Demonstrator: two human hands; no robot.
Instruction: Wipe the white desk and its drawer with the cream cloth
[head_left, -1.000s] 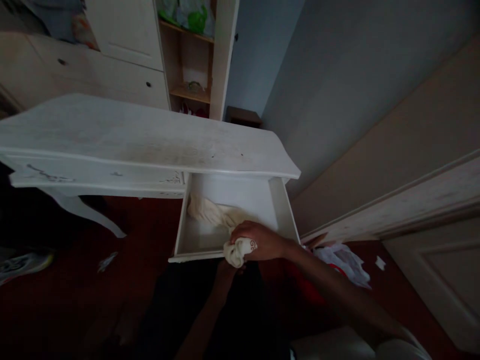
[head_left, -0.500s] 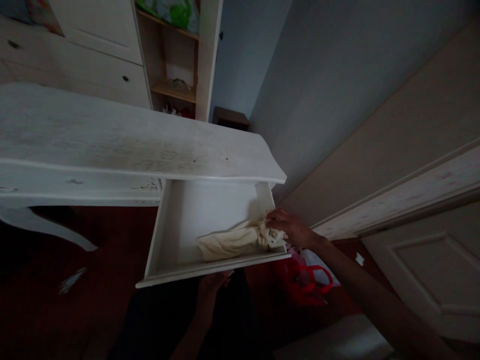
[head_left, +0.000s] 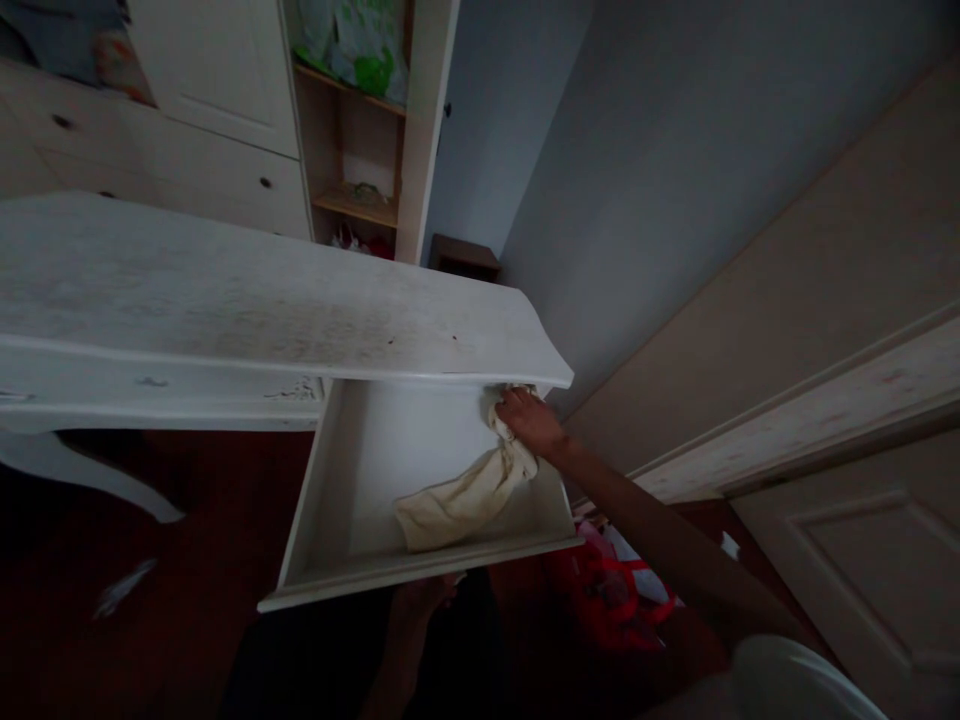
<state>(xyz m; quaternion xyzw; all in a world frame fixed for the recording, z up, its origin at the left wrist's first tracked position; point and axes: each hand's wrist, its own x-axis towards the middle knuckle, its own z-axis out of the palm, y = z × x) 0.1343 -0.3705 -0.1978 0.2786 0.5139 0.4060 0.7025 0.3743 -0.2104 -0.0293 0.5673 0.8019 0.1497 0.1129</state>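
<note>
A white desk (head_left: 225,310) has its right-hand drawer (head_left: 352,570) pulled out. Inside lies a cream cloth (head_left: 457,500), stretched from the drawer's front to its far right corner. My right hand (head_left: 529,420) is closed on the cloth's far end, pressed against the back right of the drawer under the desk top. My left hand (head_left: 420,598) is below the drawer's front edge, touching its underside; its fingers are in shadow and mostly hidden.
A white wardrobe with open shelves (head_left: 352,130) stands behind the desk. A grey wall (head_left: 675,180) and a pale door (head_left: 862,440) close the right side. Red and white bags (head_left: 622,590) lie on the dark red floor by the drawer.
My right hand has dragged the cloth from the drawer's front edge along the right side to the back right corner. The left hand stays under the drawer front.
</note>
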